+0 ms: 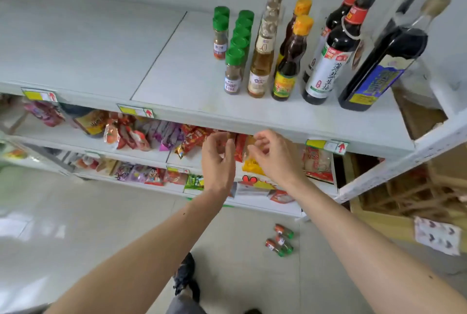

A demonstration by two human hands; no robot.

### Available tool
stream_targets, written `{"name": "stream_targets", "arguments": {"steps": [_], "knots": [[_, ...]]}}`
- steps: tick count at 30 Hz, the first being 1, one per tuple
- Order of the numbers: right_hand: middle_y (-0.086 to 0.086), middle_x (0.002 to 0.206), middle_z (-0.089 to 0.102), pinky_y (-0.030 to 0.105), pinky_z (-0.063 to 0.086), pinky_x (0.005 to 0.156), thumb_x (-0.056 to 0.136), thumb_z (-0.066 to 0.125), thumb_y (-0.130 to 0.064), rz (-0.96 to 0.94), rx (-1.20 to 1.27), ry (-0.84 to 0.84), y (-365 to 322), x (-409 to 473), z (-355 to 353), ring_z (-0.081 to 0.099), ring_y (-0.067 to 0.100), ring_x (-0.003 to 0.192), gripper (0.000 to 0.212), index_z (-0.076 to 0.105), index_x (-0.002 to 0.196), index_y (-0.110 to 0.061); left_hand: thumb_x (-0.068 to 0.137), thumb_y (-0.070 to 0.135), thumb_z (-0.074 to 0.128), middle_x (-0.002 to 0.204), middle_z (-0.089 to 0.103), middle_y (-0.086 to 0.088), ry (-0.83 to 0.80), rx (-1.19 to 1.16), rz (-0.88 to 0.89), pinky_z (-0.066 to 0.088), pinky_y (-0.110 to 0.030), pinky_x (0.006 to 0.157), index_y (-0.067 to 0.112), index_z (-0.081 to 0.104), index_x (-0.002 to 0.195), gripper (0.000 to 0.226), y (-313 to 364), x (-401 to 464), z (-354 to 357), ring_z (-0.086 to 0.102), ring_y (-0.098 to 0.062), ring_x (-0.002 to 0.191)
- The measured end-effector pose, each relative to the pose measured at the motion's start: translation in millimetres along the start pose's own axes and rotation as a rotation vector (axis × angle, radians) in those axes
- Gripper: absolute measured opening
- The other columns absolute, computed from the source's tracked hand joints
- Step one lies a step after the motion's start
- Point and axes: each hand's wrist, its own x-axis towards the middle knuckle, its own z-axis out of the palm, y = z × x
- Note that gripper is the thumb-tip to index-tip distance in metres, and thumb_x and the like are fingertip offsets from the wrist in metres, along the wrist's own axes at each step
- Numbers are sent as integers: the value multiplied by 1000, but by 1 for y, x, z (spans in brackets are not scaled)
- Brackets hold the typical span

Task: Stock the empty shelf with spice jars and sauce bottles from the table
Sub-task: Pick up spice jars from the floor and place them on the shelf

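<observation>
While both hands hang loosely curled and empty at frame centre, the left hand (218, 159) and right hand (274, 155) just below the white metal shelf's (177, 78) front edge, green-capped spice jars (233, 71) and dark glass sauce bottles (326, 65) stand in rows at upper right. Three more green-capped jars (280, 240) lie on the grey floor at lower centre; probably worth retrieving, then extending rows leftward, labels forward.
</observation>
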Motion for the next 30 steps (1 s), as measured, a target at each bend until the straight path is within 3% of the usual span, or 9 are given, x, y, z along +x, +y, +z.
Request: {"name": "stream_targets", "arguments": {"steps": [6,9,14,16,19,30], "knots": [[-9,96,67,40,57,71,90,64,-35,174,36,-61,84,-45,22,64,10,79,23,62,109,-21,95,25,54,115,58,0,-64,91,-103,53,-35,84,23,56,111,16,-64,-46,15,61,-14,96],[-6,98,70,36,56,72,91,63,-31,312,36,-72,128,-63,38,65,13,83,22,63,108,-17,96,23,54,118,55,-3,-142,132,-159,50,-30,81,25,55,108,13,-103,-55,25,59,-10,94],[-8,94,68,40,55,79,91,64,-28,507,60,-79,205,-90,73,65,12,81,18,63,105,-17,96,26,54,121,53,-2,-305,245,-265,54,-40,82,22,55,113,17,-178,-71,46,61,-12,92],[-8,93,67,41,55,81,90,65,-28,569,68,-71,240,-97,90,66,13,83,19,64,105,-17,96,25,54,121,53,-1,-342,291,-297,53,-34,76,16,56,118,23,-209,-76,59,61,-14,92],[-4,97,69,42,56,81,89,66,-29,620,56,-93,296,-107,122,66,18,91,17,63,101,-19,97,26,52,120,50,3,-393,354,-357,45,-21,66,15,54,121,26,-257,-85,83,58,-13,94],[4,110,70,37,53,83,86,67,-32,719,-55,-248,517,-150,276,64,27,101,27,64,109,-17,95,27,56,124,53,-3,-504,489,-392,45,-24,74,12,55,122,31,-487,-119,197,59,-13,86]]}}
